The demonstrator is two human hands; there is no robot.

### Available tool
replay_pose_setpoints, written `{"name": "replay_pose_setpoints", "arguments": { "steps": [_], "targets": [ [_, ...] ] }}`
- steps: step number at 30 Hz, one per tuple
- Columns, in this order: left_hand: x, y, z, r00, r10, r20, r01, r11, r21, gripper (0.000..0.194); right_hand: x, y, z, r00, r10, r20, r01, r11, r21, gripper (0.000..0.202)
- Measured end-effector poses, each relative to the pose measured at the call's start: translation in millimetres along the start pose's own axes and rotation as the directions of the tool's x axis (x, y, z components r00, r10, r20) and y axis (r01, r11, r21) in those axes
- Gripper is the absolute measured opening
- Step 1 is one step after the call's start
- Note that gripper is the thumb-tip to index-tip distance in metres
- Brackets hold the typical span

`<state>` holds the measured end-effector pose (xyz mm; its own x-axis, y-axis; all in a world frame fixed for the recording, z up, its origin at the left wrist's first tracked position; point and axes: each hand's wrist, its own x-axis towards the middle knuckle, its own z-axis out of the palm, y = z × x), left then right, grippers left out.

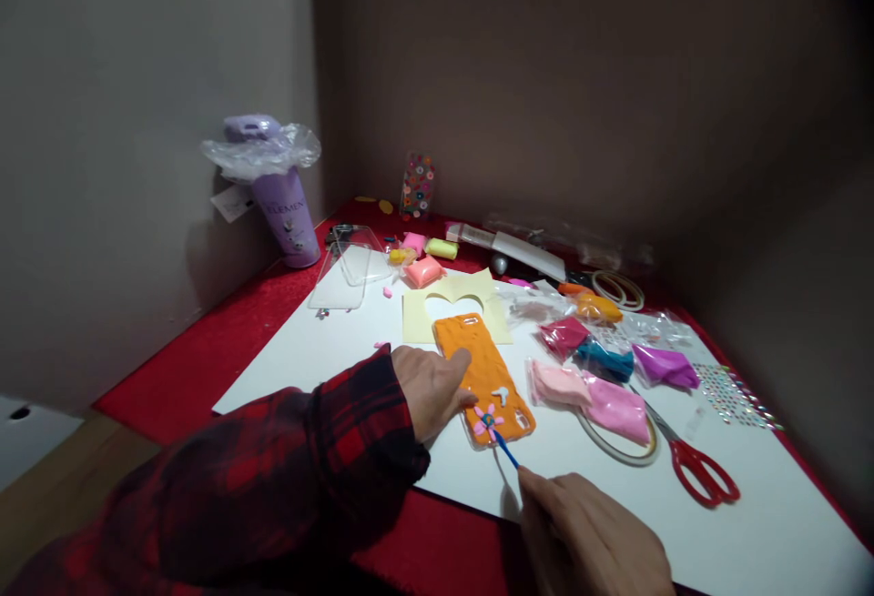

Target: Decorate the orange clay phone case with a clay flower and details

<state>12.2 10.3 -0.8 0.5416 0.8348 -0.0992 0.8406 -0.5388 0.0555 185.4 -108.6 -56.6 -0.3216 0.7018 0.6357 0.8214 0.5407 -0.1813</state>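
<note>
An orange clay-covered phone case (482,350) lies on the white board (273,378). Near its lower end sits a pink flower (479,427) with a blue and orange centre, and a small white piece (501,394) is beside it. My left hand (431,387) rests on the case's left side, thumb and a finger extended over the orange surface. Pinched in my right hand (587,528) is a thin blue tool (506,452), its tip at the flower's centre.
Yellow paper (418,318) with a heart cutout lies behind the case. Bagged clay (618,405), a tape roll (618,458), red-handled scissors (703,473) and gem stickers (734,396) are at right. Clear cases (341,277) and a purple tumbler (290,214) stand at left.
</note>
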Motion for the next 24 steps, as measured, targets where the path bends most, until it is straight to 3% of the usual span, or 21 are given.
{"name": "replay_pose_setpoints", "arguments": {
  "steps": [3,7,9,12,16,24],
  "targets": [
    [-1.9,-1.2,-0.4,1.0,0.011,-0.021,-0.011,1.0,0.004,0.029,2.4,6.8,-5.6,0.999,0.024,0.034,-0.024,1.0,-0.009,0.016],
    [-4.2,-4.7,2.2,0.995,0.059,-0.074,-0.058,0.998,0.015,0.028,17.7,20.7,-17.4,0.989,0.139,-0.058,-0.134,0.988,0.081,0.019],
    [-4.5,-6.1,4.5,0.993,0.073,-0.092,-0.071,0.997,0.021,0.029,28.9,30.1,-23.0,0.985,0.172,0.016,-0.173,0.979,0.112,0.021],
    [-4.5,-6.1,4.9,0.993,0.063,-0.099,-0.06,0.998,0.035,0.03,46.1,45.3,-27.0,0.979,0.16,0.124,-0.175,0.976,0.127,0.018],
    [-6.0,-3.5,-3.0,0.998,0.039,-0.053,-0.038,0.999,0.019,0.03,60.7,61.6,-23.9,0.976,0.059,0.211,-0.079,0.993,0.089,0.019],
    [-5.8,-2.5,-8.8,0.998,0.047,-0.032,-0.047,0.999,-0.003,0.029,45.9,68.7,-23.3,0.964,-0.02,0.264,-0.017,0.991,0.135,0.029]
  ]
}}
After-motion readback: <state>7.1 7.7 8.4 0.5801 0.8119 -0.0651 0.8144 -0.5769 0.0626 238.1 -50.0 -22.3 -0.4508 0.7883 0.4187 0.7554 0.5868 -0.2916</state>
